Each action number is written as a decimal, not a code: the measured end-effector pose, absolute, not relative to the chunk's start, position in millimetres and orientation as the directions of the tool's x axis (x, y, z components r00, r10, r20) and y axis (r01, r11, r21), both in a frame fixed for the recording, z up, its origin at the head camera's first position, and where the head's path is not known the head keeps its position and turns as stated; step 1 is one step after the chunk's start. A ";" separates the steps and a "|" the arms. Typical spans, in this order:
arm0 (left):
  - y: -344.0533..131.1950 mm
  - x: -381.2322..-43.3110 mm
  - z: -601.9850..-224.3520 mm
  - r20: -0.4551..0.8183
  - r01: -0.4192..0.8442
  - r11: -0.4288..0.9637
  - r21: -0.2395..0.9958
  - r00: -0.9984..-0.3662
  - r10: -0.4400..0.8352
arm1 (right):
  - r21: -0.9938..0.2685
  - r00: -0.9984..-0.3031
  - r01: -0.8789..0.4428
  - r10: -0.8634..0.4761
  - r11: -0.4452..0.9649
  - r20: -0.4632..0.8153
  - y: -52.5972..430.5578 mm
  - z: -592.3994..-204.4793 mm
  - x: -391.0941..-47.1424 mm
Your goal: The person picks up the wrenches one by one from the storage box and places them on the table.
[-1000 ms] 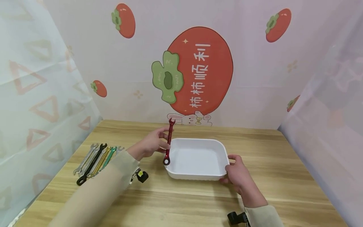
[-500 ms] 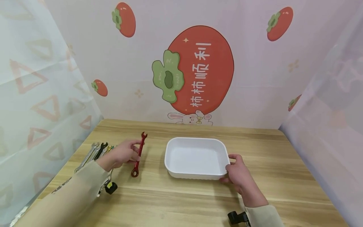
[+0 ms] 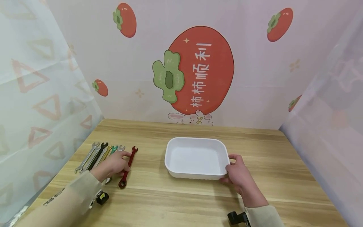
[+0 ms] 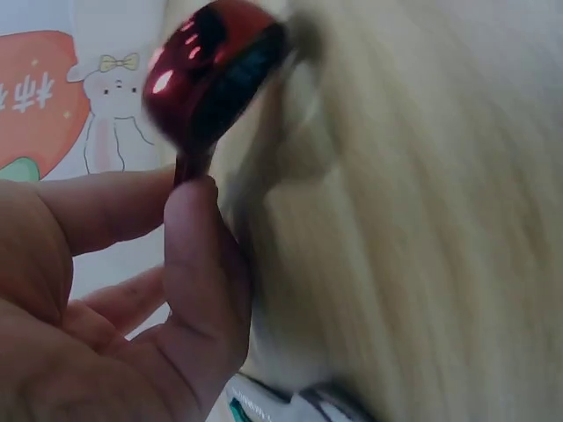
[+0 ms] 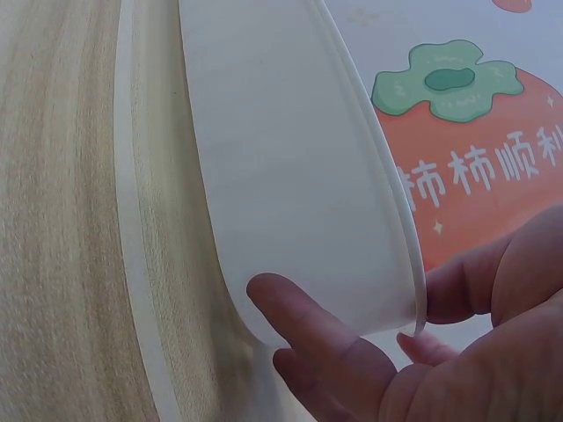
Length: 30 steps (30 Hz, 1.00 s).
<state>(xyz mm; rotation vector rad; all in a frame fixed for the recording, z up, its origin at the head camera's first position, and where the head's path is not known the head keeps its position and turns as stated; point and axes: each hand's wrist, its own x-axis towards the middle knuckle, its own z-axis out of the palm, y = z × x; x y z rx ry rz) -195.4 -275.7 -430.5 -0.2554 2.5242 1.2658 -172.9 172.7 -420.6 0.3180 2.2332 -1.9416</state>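
A red combination wrench (image 3: 131, 160) is pinched between the thumb and fingers of my left hand (image 3: 114, 164), just right of the row of wrenches. Its ring end (image 4: 215, 70) fills the top of the left wrist view, close over the wood. Silver, black, gold and green wrenches (image 3: 97, 154) lie side by side at the left; my hand and sleeve hide part of them. A white rectangular tray (image 3: 195, 175) stands mid-table. My right hand (image 3: 238, 173) grips its right end, and in the right wrist view fingers (image 5: 303, 316) press its outer wall.
The wooden table (image 3: 175, 205) ends at a patterned back curtain (image 3: 252, 94), with hanging side curtains (image 3: 31, 110) at left and right. Black wrist cameras (image 3: 102, 198) sit on both wrists.
My left hand has carried the red wrench from the tray's left rim leftward and down to beside the other wrenches. The right hand and the tray have stayed put.
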 end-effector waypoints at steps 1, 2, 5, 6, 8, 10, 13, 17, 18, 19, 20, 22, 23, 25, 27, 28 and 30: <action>-276.2 -194.6 -430.5 -0.338 -0.285 0.614 0.736 -0.941 -0.031 | -0.955 -0.964 0.266 0.051 0.133 -0.262 173.0 -421.3 -173.0; -276.7 -193.6 -430.4 -0.332 -0.278 0.628 0.727 -0.943 -0.033 | -0.954 -0.964 0.267 0.051 0.133 -0.262 173.3 -421.8 -172.9; -278.5 -191.7 -429.7 -0.306 -0.240 0.683 0.689 -0.952 -0.026 | -0.954 -0.964 0.267 0.050 0.137 -0.262 173.5 -422.3 -172.3; -278.7 -191.1 -429.7 -0.296 -0.227 0.700 0.677 -0.955 -0.024 | -0.954 -0.964 0.266 0.050 0.138 -0.262 173.5 -422.7 -172.2; -278.2 -189.4 -429.4 -0.292 -0.224 0.668 0.710 -0.956 -0.011 | -0.954 -0.964 0.266 0.049 0.137 -0.261 173.2 -422.7 -171.7; -276.1 -187.4 -427.7 -0.319 -0.253 0.560 0.788 -0.948 0.021 | -0.954 -0.964 0.265 0.052 0.138 -0.261 172.5 -423.1 -171.8; -273.0 -182.9 -426.2 -0.387 -0.344 0.348 0.872 -0.920 0.060 | -0.956 -0.965 0.261 0.050 0.135 -0.256 171.2 -423.6 -172.2; -276.5 -179.6 -427.1 -0.413 -0.387 0.253 0.887 -0.909 0.060 | -0.958 -0.967 0.256 0.049 0.131 -0.251 170.2 -423.8 -172.6; -278.5 -179.4 -427.3 -0.407 -0.381 0.256 0.888 -0.912 0.055 | -0.957 -0.966 0.257 0.051 0.131 -0.253 170.0 -423.5 -172.4; -280.7 -179.6 -427.7 -0.401 -0.378 0.253 0.891 -0.915 0.048 | -0.958 -0.966 0.257 0.050 0.131 -0.252 170.0 -423.3 -172.4; -283.1 -179.9 -427.8 -0.400 -0.377 0.250 0.892 -0.916 0.044 | -0.957 -0.966 0.258 0.052 0.132 -0.253 170.1 -423.2 -172.7; -287.9 -180.7 -428.2 -0.394 -0.372 0.249 0.894 -0.918 0.043 | -0.956 -0.966 0.260 0.052 0.134 -0.255 170.4 -422.3 -172.8; -290.1 -181.0 -428.2 -0.391 -0.370 0.247 0.896 -0.920 0.041 | -0.956 -0.965 0.260 0.052 0.135 -0.256 170.4 -421.8 -172.8; -294.4 -181.8 -428.2 -0.387 -0.367 0.244 0.898 -0.921 0.038 | -0.956 -0.965 0.261 0.052 0.135 -0.256 170.0 -420.8 -172.8; -297.0 -182.3 -427.8 -0.381 -0.360 0.246 0.900 -0.924 0.040 | -0.956 -0.966 0.258 0.053 0.136 -0.253 170.0 -420.2 -172.2; -297.4 -182.4 -427.0 -0.378 -0.357 0.249 0.900 -0.925 0.041 | -0.956 -0.966 0.258 0.056 0.136 -0.253 170.1 -420.1 -171.8; -296.9 -179.4 -424.5 -0.370 -0.349 0.263 0.899 -0.928 0.035 | -0.955 -0.965 0.262 0.055 0.139 -0.257 169.7 -420.3 -171.2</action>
